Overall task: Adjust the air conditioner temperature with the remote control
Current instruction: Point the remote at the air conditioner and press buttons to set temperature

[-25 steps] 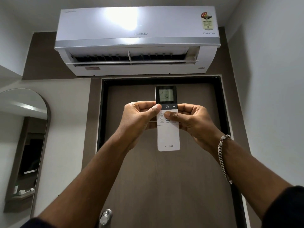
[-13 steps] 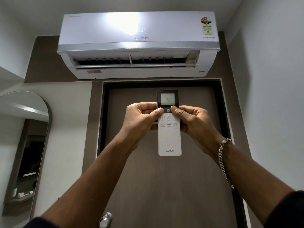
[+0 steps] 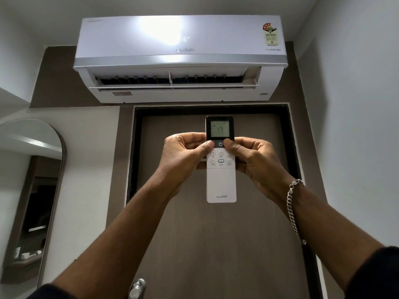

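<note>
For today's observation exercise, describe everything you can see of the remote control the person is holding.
The remote control is a slim white bar, seemingly plastic, with a black top section holding a lit grey screen that reads 17. Below sit a power button and two rows of small round buttons; "LLOYD" is printed near the bottom. It is held upright in front of the door, below the air conditioner. The left hand and right hand grip its sides, thumbs pressing beside the power button.

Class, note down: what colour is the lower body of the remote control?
White, with a black top section around the screen; the remote control shows clearly in the head view.
</note>
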